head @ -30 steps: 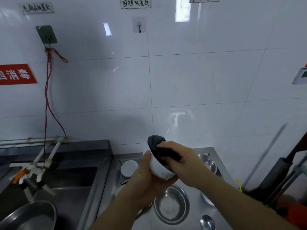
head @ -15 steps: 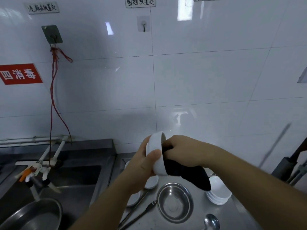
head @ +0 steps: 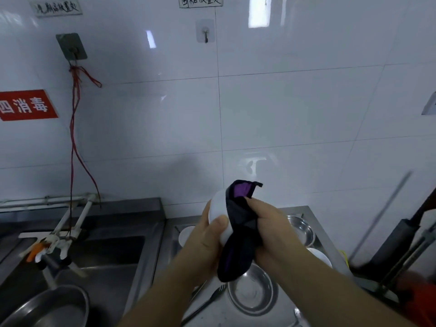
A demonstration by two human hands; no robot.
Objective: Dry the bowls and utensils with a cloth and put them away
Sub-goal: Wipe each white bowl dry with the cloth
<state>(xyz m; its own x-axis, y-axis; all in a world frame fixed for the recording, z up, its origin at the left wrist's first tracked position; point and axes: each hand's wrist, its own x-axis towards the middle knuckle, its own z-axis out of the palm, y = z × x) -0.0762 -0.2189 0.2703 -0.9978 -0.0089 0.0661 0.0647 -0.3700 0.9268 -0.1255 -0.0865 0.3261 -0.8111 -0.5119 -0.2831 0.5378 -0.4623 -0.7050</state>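
Above the counter, left hand grips white bowl, right hand clutches dark cloth.

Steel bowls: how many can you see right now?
3: one on the counter below the cloth, one behind the right hand, a large one in the sink. The arms may hide more.

Single view only, head-worn, wide-angle (tile lines bow toward the edges). It looks forward and slightly down, square onto the white tiled wall, which fills the upper two thirds. The steel counter and sink basin lie low in frame, close below the camera. Forearms enter from the near bottom edge. No second view shares the scene.
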